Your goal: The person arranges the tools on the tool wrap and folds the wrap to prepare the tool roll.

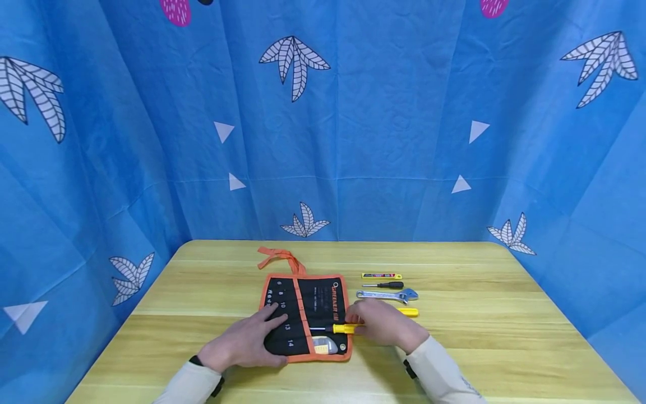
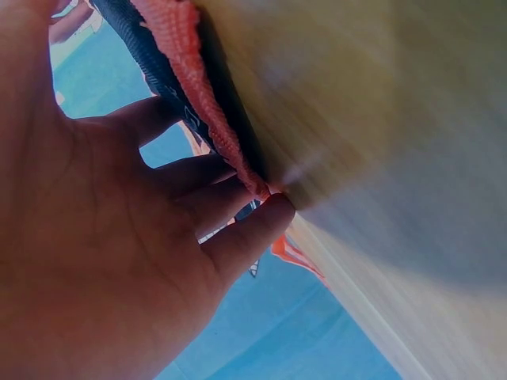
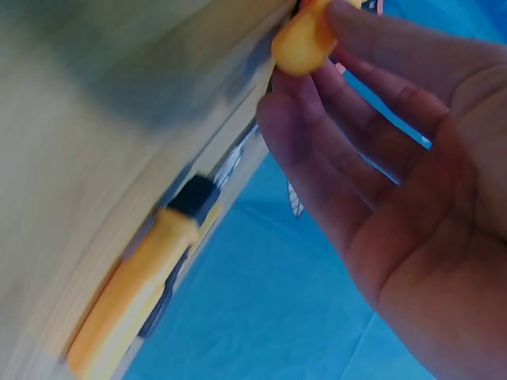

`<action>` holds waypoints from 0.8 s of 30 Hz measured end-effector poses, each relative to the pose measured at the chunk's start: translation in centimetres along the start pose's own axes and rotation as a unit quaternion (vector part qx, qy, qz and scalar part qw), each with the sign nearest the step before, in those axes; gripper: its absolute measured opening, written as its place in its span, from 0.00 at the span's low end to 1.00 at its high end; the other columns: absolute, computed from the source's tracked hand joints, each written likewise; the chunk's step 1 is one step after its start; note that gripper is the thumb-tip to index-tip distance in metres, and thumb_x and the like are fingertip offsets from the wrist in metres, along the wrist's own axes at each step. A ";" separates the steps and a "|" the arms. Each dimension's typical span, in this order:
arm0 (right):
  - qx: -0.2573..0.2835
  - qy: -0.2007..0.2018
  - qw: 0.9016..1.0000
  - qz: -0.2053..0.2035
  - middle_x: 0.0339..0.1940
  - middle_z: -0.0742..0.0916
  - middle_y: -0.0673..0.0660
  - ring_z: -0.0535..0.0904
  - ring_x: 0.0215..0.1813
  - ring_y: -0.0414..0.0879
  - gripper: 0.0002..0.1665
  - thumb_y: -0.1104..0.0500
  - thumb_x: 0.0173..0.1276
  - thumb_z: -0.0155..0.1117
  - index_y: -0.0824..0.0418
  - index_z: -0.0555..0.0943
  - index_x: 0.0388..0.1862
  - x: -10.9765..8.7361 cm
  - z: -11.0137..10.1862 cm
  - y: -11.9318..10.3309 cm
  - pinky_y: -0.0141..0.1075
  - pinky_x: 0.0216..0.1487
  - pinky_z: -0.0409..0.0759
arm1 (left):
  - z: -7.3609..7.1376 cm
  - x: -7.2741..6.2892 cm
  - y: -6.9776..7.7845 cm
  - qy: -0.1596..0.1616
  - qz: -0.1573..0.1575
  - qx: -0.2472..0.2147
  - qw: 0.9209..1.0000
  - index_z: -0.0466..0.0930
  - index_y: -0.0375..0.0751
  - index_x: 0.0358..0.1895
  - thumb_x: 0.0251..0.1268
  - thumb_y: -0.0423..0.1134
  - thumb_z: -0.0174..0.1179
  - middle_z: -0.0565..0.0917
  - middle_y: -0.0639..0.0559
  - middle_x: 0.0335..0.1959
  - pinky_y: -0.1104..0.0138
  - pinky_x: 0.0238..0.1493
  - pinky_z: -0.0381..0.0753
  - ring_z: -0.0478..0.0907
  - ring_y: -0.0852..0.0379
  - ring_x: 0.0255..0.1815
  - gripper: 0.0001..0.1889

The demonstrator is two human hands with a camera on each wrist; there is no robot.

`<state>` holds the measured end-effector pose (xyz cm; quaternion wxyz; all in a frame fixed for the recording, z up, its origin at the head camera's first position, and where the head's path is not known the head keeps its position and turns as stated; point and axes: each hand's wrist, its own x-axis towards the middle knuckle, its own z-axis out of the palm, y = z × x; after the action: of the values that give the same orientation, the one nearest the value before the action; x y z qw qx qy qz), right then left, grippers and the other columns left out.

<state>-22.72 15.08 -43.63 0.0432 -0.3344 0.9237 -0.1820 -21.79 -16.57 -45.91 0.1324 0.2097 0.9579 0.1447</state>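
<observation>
Pinching a yellow screwdriver (image 1: 344, 329) over a black tool pouch (image 1: 325, 306).
Holds it between thumb and fingers of the right hand (image 1: 382, 323), shaft (image 1: 319, 329) pointing left, just beyond a utility knife (image 1: 325, 345); rests the left hand (image 1: 249, 340), fingers spread, on the pouch's left part. To the right, from near to far: a 2nd yellow handle (image 1: 410, 312), a wrench (image 1: 378, 294), a black-handled screwdriver (image 1: 391, 285), a yellow case (image 1: 381, 276).

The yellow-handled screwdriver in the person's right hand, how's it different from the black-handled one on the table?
The yellow-handled metal screwdriver is held in the right grip; the black-handled metal screwdriver lies on the pale wooden table.
The yellow one reaches over the black fabric pouch with orange edging; the black one is off to the pouch's right.
Both have thin shafts pointing left in the head view.
</observation>
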 end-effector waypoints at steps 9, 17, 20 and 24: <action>0.035 -0.025 0.999 -0.005 0.34 0.88 0.48 0.80 0.36 0.38 0.17 0.73 0.58 0.74 0.56 0.87 0.41 -0.9 -0.5 2.2 0.34 0.40 0.82 | 0.0 0.0 0.1 0.002 0.000 0.003 1.000 0.71 0.50 0.75 0.48 0.70 0.72 0.60 0.40 0.81 0.40 0.71 0.68 0.61 0.36 0.78 0.50; 0.048 -0.030 0.998 -0.010 0.35 0.88 0.47 0.80 0.35 0.36 0.15 0.71 0.62 0.73 0.55 0.87 0.45 -0.8 -0.3 2.3 0.32 0.40 0.81 | 0.1 0.0 0.0 0.000 0.000 0.005 1.000 0.71 0.51 0.75 0.48 0.71 0.71 0.60 0.40 0.81 0.39 0.71 0.68 0.61 0.36 0.78 0.50; 0.046 -0.028 0.998 -0.012 0.34 0.88 0.48 0.77 0.34 0.35 0.15 0.70 0.63 0.73 0.55 0.88 0.46 -0.7 -0.1 2.2 0.32 0.39 0.80 | 0.1 0.0 0.0 0.001 0.000 0.006 1.000 0.71 0.51 0.75 0.48 0.71 0.71 0.60 0.40 0.81 0.39 0.71 0.69 0.61 0.36 0.78 0.50; 0.038 -0.021 0.999 -0.019 0.32 0.87 0.48 0.75 0.31 0.35 0.13 0.69 0.64 0.73 0.57 0.88 0.45 -0.5 0.2 2.0 0.31 0.36 0.77 | 0.1 0.0 0.0 0.002 0.000 0.007 1.000 0.71 0.51 0.75 0.48 0.71 0.71 0.60 0.40 0.81 0.39 0.71 0.69 0.61 0.36 0.78 0.50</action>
<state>-23.51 16.75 -44.57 0.0719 -0.3541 0.9082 -0.2112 -21.71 -16.56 -46.01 0.1294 0.2108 0.9589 0.1389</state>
